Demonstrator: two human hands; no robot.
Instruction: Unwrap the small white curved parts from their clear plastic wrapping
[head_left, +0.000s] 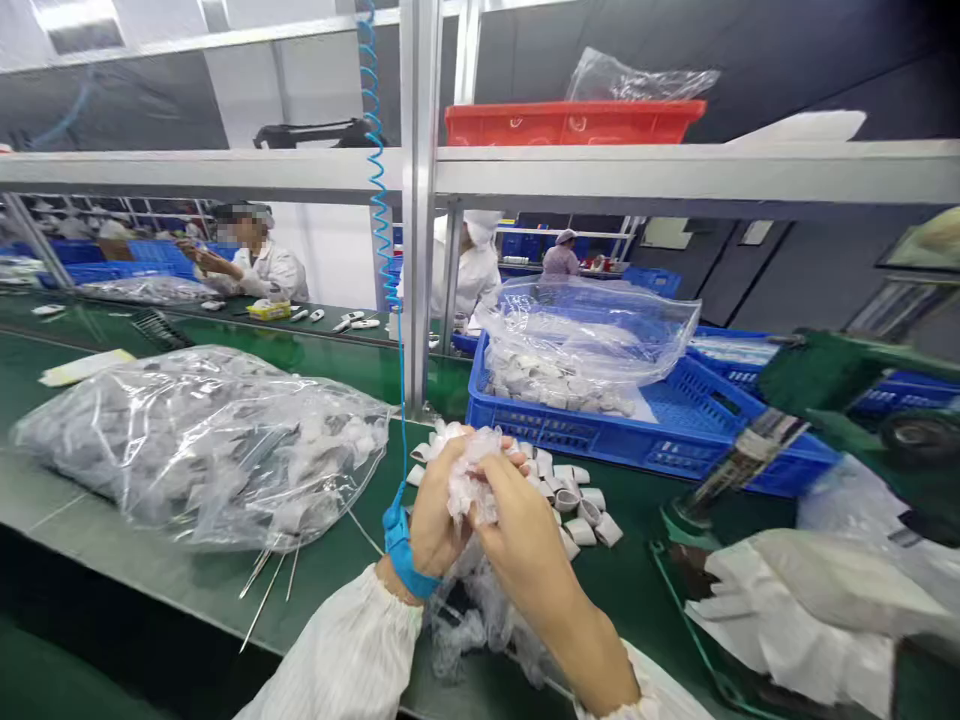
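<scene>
Over the green tabletop, left hand and right hand close their fingers round crumpled plastic; a light, even pinch suits it best

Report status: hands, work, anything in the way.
Left hand, right hand: both gripping crumpled plastic. White pieces piled just beyond. Blue cord rises from left wristband, not between hands.

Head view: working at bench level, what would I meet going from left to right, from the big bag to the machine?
Large filled clear bag → left hand → crumpled clear film held between the hands → right hand → green machine.
</scene>
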